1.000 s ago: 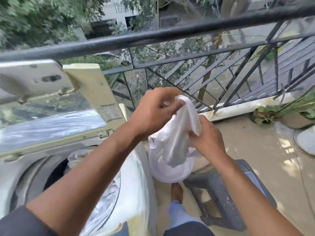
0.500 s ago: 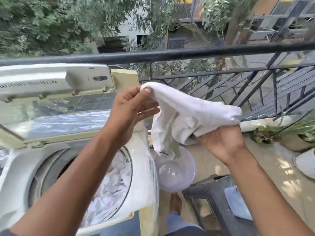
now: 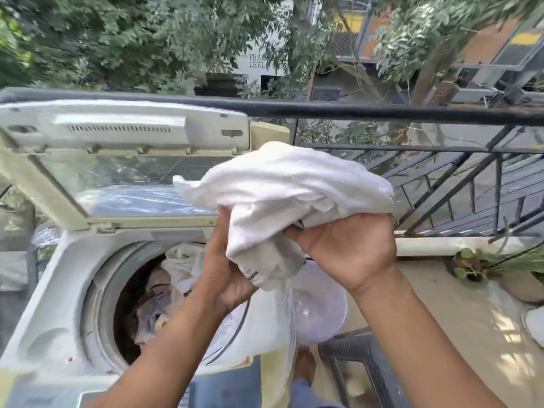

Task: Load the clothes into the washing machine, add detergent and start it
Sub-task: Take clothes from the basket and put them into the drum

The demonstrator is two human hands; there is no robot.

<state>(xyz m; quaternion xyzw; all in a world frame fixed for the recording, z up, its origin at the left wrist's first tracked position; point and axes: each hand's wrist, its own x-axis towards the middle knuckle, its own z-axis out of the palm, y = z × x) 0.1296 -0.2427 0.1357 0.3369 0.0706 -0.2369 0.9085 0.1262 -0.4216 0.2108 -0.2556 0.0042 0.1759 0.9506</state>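
Note:
A white cloth [image 3: 288,189] is bunched up in the air between both hands, just right of the washing machine [image 3: 53,290]. My left hand [image 3: 223,278] grips its lower left part from below. My right hand [image 3: 350,248] holds its right side, palm toward me, fingers tucked into the folds. The top-loader's lid [image 3: 123,131] stands raised. Its round drum [image 3: 141,307] holds several pale clothes. No detergent is in view.
A clear plastic basin [image 3: 321,313] sits on a dark grey stool [image 3: 362,366] right of the machine. A black balcony railing [image 3: 382,111] runs behind. Potted plants [image 3: 482,266] stand at the right wall. My bare foot [image 3: 304,363] is on the tiled floor.
The cloth came up out of the basin and was spread, then gathered. My left hand dropped from its top corner to grip it from below, and both hands moved toward the drum.

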